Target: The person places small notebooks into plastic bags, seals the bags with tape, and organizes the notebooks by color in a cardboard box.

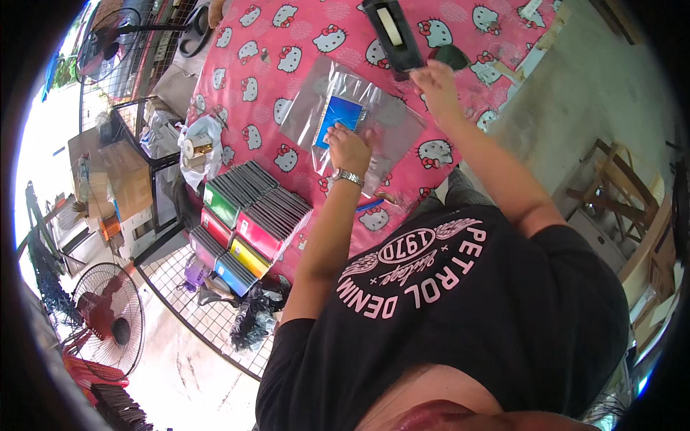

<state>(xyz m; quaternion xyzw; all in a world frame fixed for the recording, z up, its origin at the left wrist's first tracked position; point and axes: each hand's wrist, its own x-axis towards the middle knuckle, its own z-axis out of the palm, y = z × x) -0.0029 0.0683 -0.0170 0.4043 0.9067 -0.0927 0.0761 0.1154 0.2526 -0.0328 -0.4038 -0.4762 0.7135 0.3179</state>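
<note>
A small spiral-bound notebook with a blue cover [341, 115] lies on a clear plastic sheet or bag [305, 108] on the table; whether it is inside cannot be told. My left hand [350, 149], a metal watch at its wrist, rests on the notebook's near end with the fingers laid flat. Farther right stands a black tape dispenser [402, 54] with a pale roll. My right hand [437, 90] is at its near end, fingers drawn together at the tip; anything pinched there is too small to make out.
A pink cartoon-print cloth [251, 90] covers the table. Stacks of colourful notebooks [269, 230] stand at its left edge beside a white plastic bag [201, 147]. A dark green object [451, 56] sits by the dispenser. A fan [109, 320] stands lower left, wooden furniture [618, 183] at right.
</note>
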